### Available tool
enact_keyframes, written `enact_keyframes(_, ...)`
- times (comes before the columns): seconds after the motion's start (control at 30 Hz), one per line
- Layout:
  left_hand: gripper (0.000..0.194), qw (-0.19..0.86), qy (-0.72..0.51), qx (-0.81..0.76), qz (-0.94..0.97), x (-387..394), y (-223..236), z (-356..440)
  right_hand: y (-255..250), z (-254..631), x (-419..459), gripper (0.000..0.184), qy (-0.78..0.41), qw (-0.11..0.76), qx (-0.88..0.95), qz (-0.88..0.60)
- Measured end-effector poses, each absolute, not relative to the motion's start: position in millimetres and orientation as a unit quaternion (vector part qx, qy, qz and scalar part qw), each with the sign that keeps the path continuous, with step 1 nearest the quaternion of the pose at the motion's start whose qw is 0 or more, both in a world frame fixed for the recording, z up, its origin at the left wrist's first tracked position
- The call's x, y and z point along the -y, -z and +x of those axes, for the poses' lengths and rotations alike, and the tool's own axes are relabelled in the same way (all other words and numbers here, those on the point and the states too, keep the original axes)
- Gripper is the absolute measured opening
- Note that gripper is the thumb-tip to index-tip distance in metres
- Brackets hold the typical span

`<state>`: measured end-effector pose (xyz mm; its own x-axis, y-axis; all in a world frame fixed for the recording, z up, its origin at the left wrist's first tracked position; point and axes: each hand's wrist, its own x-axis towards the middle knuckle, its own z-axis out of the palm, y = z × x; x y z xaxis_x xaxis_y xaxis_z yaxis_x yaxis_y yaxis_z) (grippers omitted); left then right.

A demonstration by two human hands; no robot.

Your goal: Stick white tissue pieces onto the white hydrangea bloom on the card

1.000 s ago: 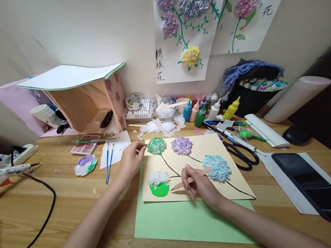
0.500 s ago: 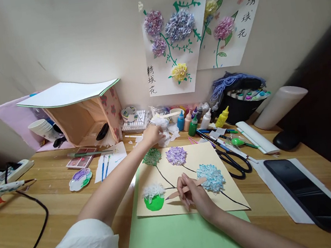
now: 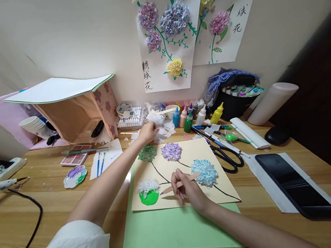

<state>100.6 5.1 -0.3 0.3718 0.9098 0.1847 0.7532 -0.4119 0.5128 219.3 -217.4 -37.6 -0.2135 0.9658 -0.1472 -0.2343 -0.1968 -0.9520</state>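
The left hand (image 3: 147,133) is holding its fingertips together low at the white paper scraps (image 3: 166,132) (whether a scrap is pinched there, I cannot tell). The right hand (image 3: 188,187), well apart from it, is gripping one pointed wooden stick (image 3: 194,176). The stick's long axis is running from between two and three o'clock to between eight and nine, its dark tip pointing at the green paint patch (image 3: 149,198).

That patch is lying at nine o'clock from the right hand, which is the nearer one, and at six from the left. The scraps are spreading at three o'clock from the left fingertips, the right hand being much farther off.

White petals (image 3: 148,187) are covering the patch's upper part, at eight o'clock on one cream sheet (image 3: 142,171). Three full flower heads are sharing that sheet: green (image 3: 147,153) at ten, purple (image 3: 171,151) just short of twelve, blue (image 3: 205,172) at three. One green sheet (image 3: 178,231) is lying underneath.

Farther out from the cream sheet, at least five paint bottles (image 3: 201,115) are standing at one o'clock, one pair of scissors (image 3: 234,169) is lying before three, one phone (image 3: 296,186) just past three, and two paintbrushes (image 3: 98,164) are resting between nine and ten.
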Motion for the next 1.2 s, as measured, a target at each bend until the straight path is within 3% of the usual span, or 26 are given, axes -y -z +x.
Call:
enact_keyframes(0.3, 0.013, 0.282, -0.320, -0.480, 0.767, 13.0, -27.6, 71.8, 41.0, 219.1, 215.9, 0.057, -0.641, 0.478, 0.427, -0.421)
enact_keyframes(0.5, 0.024, 0.335, -0.419, -0.452, 0.712, 86.2, -42.7, 22.2, 39.7, 220.6, 208.6, 0.056, -0.648, 0.493, 0.405, -0.416)
enact_keyframes(0.8, 0.016, 0.433, -0.338, -0.495, 0.674, 192.3, 0.7, 1.8, 45.5, 223.5, 205.5, 0.054, -0.638, 0.515, 0.394, -0.416)
enact_keyframes(1.03, 0.016, 0.376, -0.298, -0.483, 0.732, 199.5, 14.0, 9.5, 43.4, 225.5, 214.8, 0.052, -0.590, 0.535, 0.448, -0.406)
enact_keyframes(1.2, 0.019, 0.311, -0.280, -0.479, 0.771, 201.7, 18.0, 9.6, 41.9, 225.5, 229.7, 0.048, -0.482, 0.535, 0.584, -0.375)
